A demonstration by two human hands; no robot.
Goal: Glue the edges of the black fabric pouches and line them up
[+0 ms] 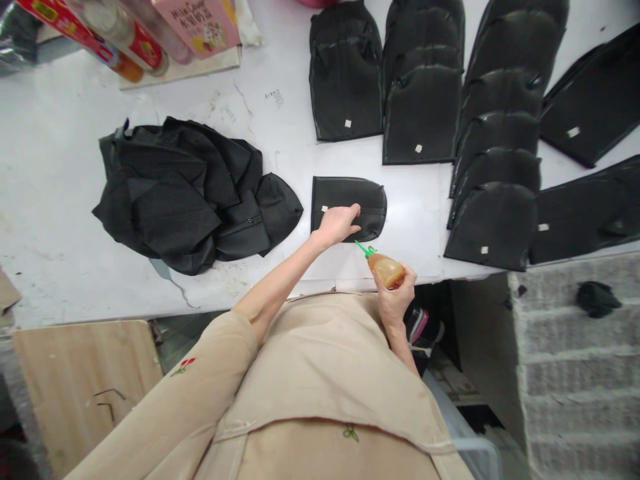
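tabletop (293, 143) bright | underneath dim | outer edges stretched, soft

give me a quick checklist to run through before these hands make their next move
1. Squeeze bottle secure in the right hand: ok, fingers wrapped around it.
2. Liquid in the bottle: ok, amber liquid shows; exact amount unclear.
3. Green nozzle aimed at the black piece: ok, its tip is by the near edge; contact, cannot tell.
4. Black piece flat on the white table: ok.
5. Left hand pressing firmly on the piece: cannot tell, though it is over it.
6. Fabric pile apart from the piece: ok, narrow gap.
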